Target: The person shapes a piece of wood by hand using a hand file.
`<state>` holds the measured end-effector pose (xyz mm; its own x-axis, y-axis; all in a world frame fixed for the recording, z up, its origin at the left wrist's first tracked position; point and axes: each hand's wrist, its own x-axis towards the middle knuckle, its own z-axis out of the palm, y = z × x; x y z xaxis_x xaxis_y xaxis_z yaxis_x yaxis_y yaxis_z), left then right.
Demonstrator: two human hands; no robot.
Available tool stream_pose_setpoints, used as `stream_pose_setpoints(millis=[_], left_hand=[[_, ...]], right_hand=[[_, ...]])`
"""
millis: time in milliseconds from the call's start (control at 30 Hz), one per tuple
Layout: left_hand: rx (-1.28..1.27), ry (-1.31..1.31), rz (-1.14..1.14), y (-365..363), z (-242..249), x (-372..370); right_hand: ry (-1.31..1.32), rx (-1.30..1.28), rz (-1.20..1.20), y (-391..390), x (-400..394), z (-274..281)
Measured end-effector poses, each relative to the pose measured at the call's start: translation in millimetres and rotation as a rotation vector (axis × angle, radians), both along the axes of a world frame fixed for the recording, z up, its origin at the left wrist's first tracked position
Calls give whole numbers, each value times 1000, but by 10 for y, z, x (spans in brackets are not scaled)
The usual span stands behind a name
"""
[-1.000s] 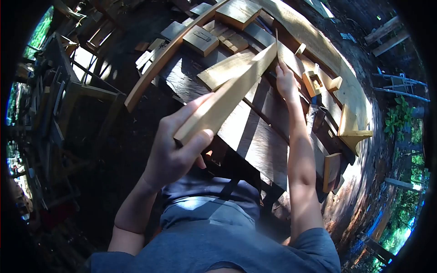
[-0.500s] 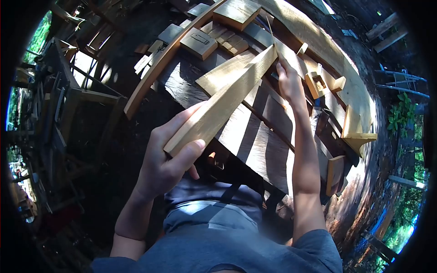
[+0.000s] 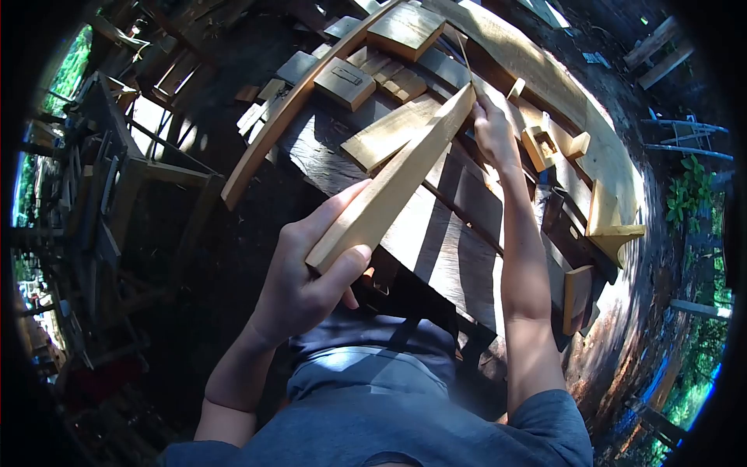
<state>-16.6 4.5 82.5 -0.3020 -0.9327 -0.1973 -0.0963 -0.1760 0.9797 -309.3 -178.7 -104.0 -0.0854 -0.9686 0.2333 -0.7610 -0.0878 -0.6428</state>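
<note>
A long, tapered wooden board point(image 3: 393, 183) runs away from me, its wide end near and its narrow end far. My left hand point(image 3: 299, 265) grips the wide end, thumb on the right side and fingers along the left. At the narrow end, the fingers of my right hand point(image 3: 494, 136) are closed, partly hidden from view. A thin, light strip point(image 3: 464, 54) rises just past that tip. Beneath the board lies a flat, pale wooden offcut point(image 3: 381, 136) on the sunlit bench top point(image 3: 416, 253). Right of my right hand sits a wooden hand plane point(image 3: 538, 148).
A long curved strip point(image 3: 272, 128) borders the bench's left side. Wooden blocks point(image 3: 342, 82) stand at the back left. A wide curved plank point(image 3: 537, 58) arcs along the far right, and a bracket-shaped piece point(image 3: 615, 231) rests near its end.
The board's near end and my left hand have shifted right and slightly up in view. My right hand stays at the far tip.
</note>
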Motion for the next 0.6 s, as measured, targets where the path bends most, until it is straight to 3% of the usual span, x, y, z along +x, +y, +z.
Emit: stream_pose_setpoints(millis=[33, 100, 233, 300, 367, 433, 600], left_hand=[[19, 16, 15, 1, 3, 8], [38, 26, 31, -7, 2, 30], [26, 22, 24, -26, -3, 31], [20, 9, 10, -23, -9, 12], [11, 9, 24, -30, -3, 16], [-2, -7, 18, -9, 8, 12], [48, 39, 42, -24, -27, 66]], right_hand=[[-6, -10, 9, 15, 64, 94], [-92, 229, -44, 331, 249, 445], [152, 51, -46, 964, 493, 549], [21, 103, -28, 829, 428, 575], [-24, 323, -106, 540, 371, 631], [106, 133, -127, 110, 158, 171], [-112, 226, -95, 571, 473, 579]])
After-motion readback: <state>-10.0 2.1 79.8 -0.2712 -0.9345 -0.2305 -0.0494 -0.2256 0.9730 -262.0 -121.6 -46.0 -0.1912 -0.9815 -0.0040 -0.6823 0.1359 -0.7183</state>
